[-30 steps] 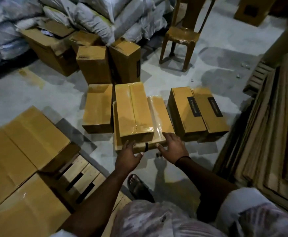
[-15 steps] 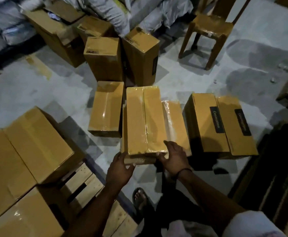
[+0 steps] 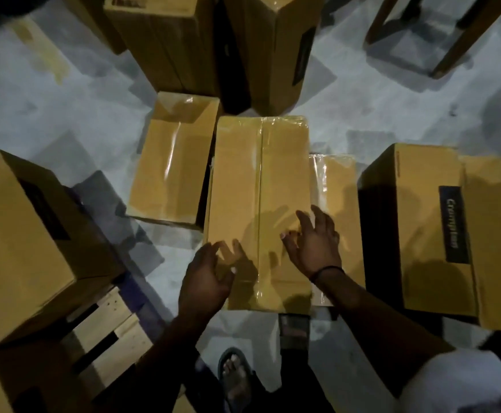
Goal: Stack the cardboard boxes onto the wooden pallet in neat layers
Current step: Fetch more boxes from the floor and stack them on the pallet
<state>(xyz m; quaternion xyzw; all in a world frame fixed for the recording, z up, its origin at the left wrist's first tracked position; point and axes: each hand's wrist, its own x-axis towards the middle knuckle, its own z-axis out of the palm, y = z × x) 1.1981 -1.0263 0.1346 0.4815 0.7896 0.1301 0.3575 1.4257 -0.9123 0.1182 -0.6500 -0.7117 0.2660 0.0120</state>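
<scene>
Fingers (image 3: 322, 217) apart, left hand (image 3: 204, 281) and right hand (image 3: 317, 248) over near end of top box (image 3: 243, 174), floor (image 3: 172, 245) alongside.

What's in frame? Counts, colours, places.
top box: 1, tan, taped, centre, on another box
lower box: 1, tan, showing at its right
floor boxes: at least 5, tan, left, right and behind the stack
pallet: 1, pale wood, lower left
pallet box: 1, tan, left, on pallet
chair: 1, brown, top right, legs only
foot: 1, sandalled, bottom centre
left hand: open, over top box's near left
right hand: open, over its near right
</scene>
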